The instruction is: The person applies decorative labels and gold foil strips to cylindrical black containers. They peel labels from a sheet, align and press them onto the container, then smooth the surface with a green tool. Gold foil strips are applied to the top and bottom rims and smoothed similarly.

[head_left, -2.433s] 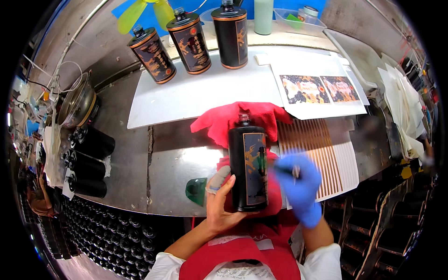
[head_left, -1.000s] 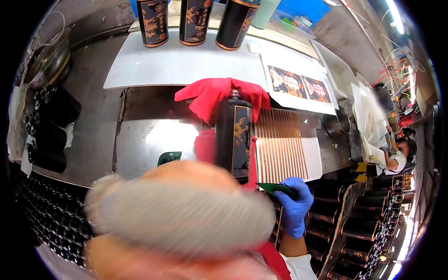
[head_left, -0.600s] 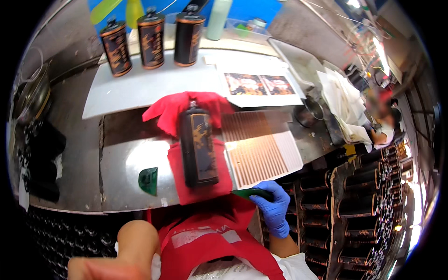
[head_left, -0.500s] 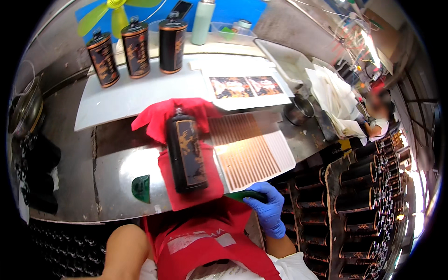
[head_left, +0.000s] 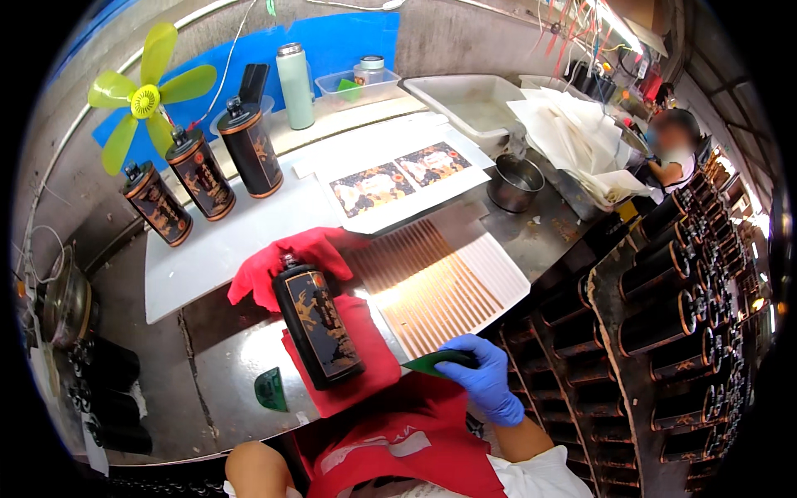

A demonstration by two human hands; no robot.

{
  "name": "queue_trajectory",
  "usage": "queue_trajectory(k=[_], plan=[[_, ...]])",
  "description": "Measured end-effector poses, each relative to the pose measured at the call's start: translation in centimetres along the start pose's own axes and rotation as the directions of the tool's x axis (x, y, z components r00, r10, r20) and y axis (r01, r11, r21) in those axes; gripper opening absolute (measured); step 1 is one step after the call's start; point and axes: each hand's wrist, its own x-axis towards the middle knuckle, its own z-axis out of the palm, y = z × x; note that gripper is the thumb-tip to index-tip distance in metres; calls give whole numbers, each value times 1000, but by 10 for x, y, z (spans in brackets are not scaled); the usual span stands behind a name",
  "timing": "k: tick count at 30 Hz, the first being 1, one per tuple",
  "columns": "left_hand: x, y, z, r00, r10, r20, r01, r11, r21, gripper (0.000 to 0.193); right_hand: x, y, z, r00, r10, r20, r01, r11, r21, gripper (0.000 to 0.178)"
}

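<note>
the gold-patterned black bottle point(head_left: 317, 328) was cushioned on red cloth point(head_left: 378, 353), likely against scratches; a flat green scraper point(head_left: 427, 363) was gripped by the blue-gloved right hand point(head_left: 486, 378); the left hand could not be judged.

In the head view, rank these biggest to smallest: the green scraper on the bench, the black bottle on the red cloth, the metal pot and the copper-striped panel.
1. Copper-striped panel
2. Black bottle
3. Metal pot
4. Green scraper
</note>
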Motion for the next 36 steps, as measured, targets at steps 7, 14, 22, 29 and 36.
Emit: queue_trajectory(k=[7, 14, 22, 29, 36], plan=[[-63, 5, 16, 915, -132, 382, 196, 971, -134, 42, 8, 64, -86, 965, 222, -143, -104, 818, 566, 33], [-134, 64, -35, -399, -608, 686, 527, 460, 714, 123, 4, 127, -160, 611, 634, -475, -379, 761, 527, 33], [-158, 64, -6, -534, -590, 605, 566, 282, 775, 131, 58, 158, -138, 739, 301, -603, -360, 933, 24, 30], [-159, 61, -3, -480, -596, 644, 751, 100, 652, 123, 42, 122, -141, 680, 485, -551, -387, 875, 292, 12], [-166, 60, -21, -482, -626, 613, 806, -42, 591, 108, 59, 75, -141, 764, 160, -625, -342, 922, -183, 15]])
